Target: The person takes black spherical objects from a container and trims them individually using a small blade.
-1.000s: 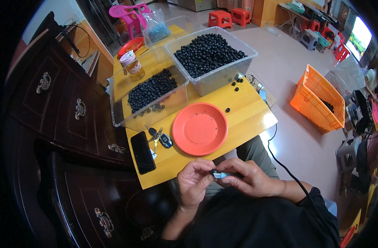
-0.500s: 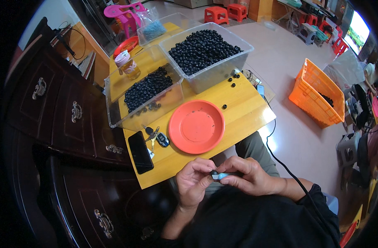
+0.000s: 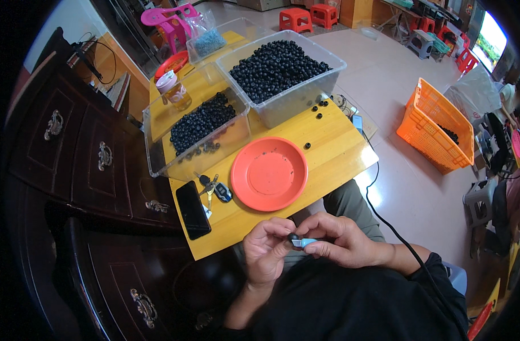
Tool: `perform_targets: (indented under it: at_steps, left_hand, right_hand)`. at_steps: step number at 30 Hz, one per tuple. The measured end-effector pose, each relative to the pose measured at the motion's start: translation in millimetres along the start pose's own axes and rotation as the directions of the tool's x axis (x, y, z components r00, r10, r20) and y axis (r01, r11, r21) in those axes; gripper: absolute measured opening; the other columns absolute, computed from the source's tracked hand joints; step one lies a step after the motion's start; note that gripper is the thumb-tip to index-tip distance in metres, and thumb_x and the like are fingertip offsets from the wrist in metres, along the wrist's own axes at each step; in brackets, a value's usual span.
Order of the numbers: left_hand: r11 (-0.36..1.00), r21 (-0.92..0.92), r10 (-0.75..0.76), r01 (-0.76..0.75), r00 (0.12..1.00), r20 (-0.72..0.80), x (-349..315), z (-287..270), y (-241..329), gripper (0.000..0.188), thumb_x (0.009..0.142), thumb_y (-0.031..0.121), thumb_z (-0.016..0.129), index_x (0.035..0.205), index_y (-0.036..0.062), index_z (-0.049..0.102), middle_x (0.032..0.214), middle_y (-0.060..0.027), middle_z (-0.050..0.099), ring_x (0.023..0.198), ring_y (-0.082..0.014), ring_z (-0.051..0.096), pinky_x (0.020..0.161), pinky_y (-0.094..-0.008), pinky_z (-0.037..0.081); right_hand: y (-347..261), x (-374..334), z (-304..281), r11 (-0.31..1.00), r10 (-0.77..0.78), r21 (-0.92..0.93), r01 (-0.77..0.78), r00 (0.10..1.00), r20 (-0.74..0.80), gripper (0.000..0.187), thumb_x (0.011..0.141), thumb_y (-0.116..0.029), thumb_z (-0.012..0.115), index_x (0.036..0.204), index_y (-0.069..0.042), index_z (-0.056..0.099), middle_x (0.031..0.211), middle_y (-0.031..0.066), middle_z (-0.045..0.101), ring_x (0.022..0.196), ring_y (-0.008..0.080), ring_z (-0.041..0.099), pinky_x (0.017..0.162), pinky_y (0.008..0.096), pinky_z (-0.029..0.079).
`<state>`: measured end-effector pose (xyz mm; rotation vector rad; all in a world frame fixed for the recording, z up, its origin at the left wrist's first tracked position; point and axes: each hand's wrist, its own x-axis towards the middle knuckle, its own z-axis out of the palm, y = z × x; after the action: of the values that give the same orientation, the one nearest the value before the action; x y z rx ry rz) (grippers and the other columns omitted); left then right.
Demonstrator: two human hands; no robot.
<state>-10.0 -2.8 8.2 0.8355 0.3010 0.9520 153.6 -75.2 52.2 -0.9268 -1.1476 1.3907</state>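
Note:
Between the thumb and fingers of my left hand [image 3: 264,254] is a small round black piece [image 3: 293,236]. My right hand [image 3: 348,241] pinches a small light-blue tool [image 3: 306,242] with a pale flat end, which meets the black piece. Both hands are close together over my lap, just off the table's near edge. Beyond them sits a shallow red plastic basin [image 3: 269,202] with dark specks in it. Two clear plastic bins, a larger one [image 3: 305,91] and a lower one [image 3: 237,136], hold many black pieces of the same sort.
On the yellow table [image 3: 333,153] lie a black phone [image 3: 193,210], keys [image 3: 210,190], a lidded drink bottle [image 3: 176,94] and several loose black pieces. An orange crate [image 3: 436,133] stands on the floor at right. A black cable [image 3: 393,230] crosses my right arm. Dark drawers [image 3: 84,153] line the left.
The light-blue tool has tilted slightly in my right hand, its pale end still at the black piece. The hands otherwise stay in place; the view has shifted a little.

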Motion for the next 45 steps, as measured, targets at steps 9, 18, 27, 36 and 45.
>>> perform_targets:
  at_steps: [9,18,27,36,45]
  left_hand:
    - [0.991,0.111,0.066,-0.073,0.996,0.065,-0.7,1.2,6.5,0.019,0.077,-0.006,0.064,0.092,-0.0040,0.054,0.099,-0.0151,0.057,0.093,-0.0190,0.056,0.084,-0.0285,0.046]
    - [0.977,0.187,0.082,-0.100,0.991,0.101,-1.7,1.7,11.9,0.017,0.079,-0.008,0.062,0.093,-0.0051,0.054,0.101,-0.0146,0.055,0.093,-0.0183,0.056,0.084,-0.0285,0.047]
    - [0.983,0.156,0.077,-0.094,0.991,0.111,-1.4,0.2,9.2,0.018,0.078,-0.007,0.063,0.094,-0.0054,0.054,0.100,-0.0147,0.056,0.092,-0.0184,0.056,0.084,-0.0287,0.045]
    - [0.990,0.123,0.055,-0.066,0.994,0.091,-2.0,2.6,11.6,0.017,0.077,-0.007,0.064,0.092,-0.0052,0.055,0.098,-0.0151,0.056,0.092,-0.0190,0.056,0.084,-0.0285,0.045]
    - [0.991,0.113,0.065,-0.075,0.994,0.089,-3.0,1.9,11.6,0.018,0.078,-0.007,0.064,0.093,-0.0056,0.055,0.098,-0.0153,0.057,0.091,-0.0191,0.056,0.083,-0.0284,0.045]
  right_hand:
    - [-1.8,-0.8,-1.4,0.932,-0.087,-0.350,0.094,0.996,0.036,0.025,0.088,-0.009,0.059,0.109,0.002,0.048,0.087,0.0111,0.065,0.082,0.0158,0.065,0.069,0.0253,0.048]
    - [-4.9,-1.0,-0.8,0.910,-0.051,-0.409,0.066,0.998,0.048,0.025,0.088,-0.009,0.059,0.108,0.003,0.049,0.089,0.0120,0.065,0.084,0.0180,0.066,0.071,0.0263,0.049]
    - [-6.1,-2.3,0.0,0.916,-0.056,-0.395,0.070,0.997,0.047,0.025,0.088,-0.010,0.059,0.107,0.003,0.050,0.090,0.0125,0.065,0.085,0.0184,0.066,0.070,0.0263,0.049]
    - [-1.2,-1.3,2.8,0.912,-0.174,-0.373,0.170,0.984,0.022,0.022,0.087,-0.008,0.059,0.106,-0.001,0.051,0.071,0.0082,0.060,0.063,0.0148,0.060,0.056,0.0261,0.044]
    - [-3.0,-1.8,2.0,0.920,-0.139,-0.366,0.142,0.990,0.035,0.023,0.088,-0.009,0.059,0.107,0.001,0.051,0.080,0.0099,0.063,0.073,0.0160,0.063,0.062,0.0256,0.046]
